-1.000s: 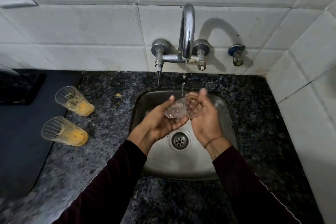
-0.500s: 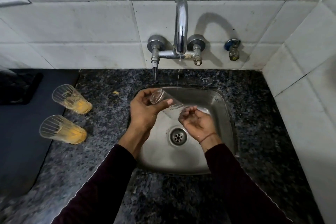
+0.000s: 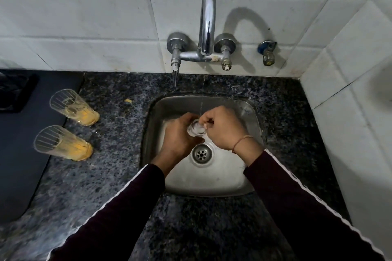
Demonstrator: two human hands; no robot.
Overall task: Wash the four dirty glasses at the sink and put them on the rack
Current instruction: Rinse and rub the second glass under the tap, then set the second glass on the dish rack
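Over the square stainless-steel sink [image 3: 250,167], both hands meet under a thin stream of water [image 3: 201,104] falling from the chrome swan-neck wall tap [image 3: 207,21]. Left hand [image 3: 180,137]: fingers curled round the body of a small clear drinking glass [image 3: 196,129], gripping it from the left. Right hand [image 3: 222,127]: fingers curled at the glass rim; whether they reach inside cannot be told. Glass sits just above and behind the round drain strainer [image 3: 201,153]; its tilt is unclear.

Two ribbed clear tumblers with yellow-orange residue, far [image 3: 74,109] and near [image 3: 62,143], stand on the speckled dark granite counter [image 3: 114,165] left of the sink, well apart from the hands and beside a dark mat [image 3: 19,154]. Small yellow scrap [image 3: 128,101] on counter near sink's back-left corner.
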